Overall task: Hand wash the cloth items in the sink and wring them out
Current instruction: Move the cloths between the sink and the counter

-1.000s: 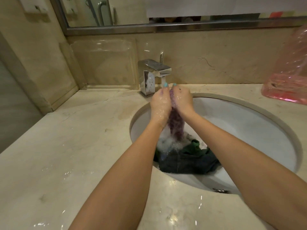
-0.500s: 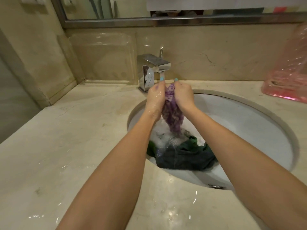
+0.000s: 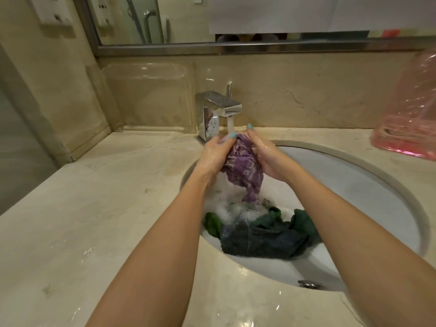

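Purple cloth (image 3: pixel 243 168) sits bunched between your left hand (image 3: pixel 212 156) and right hand (image 3: pixel 266 156), fingers (image 3: pixel 226 140) of both clenched round it, held under the running tap (image 3: pixel 221 109) above the sink (image 3: pixel 354 185), probably to rinse it; dark green cloths (image 3: pixel 266 239) soak in suds below.

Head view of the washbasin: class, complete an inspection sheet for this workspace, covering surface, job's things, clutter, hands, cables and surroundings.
Surface: marble countertop, wet in patches; white sink set into it.
Job's things: purple cloth held up under the running faucet; dark green cloths heaped in the sink with foam.
Clutter: pink plastic bag on the counter at right; clear plastic stand against the back wall.
Hands: left hand and right hand both grip the purple cloth.
Cables: nothing seen.
Surroundings: mirror above; wall socket at upper left.
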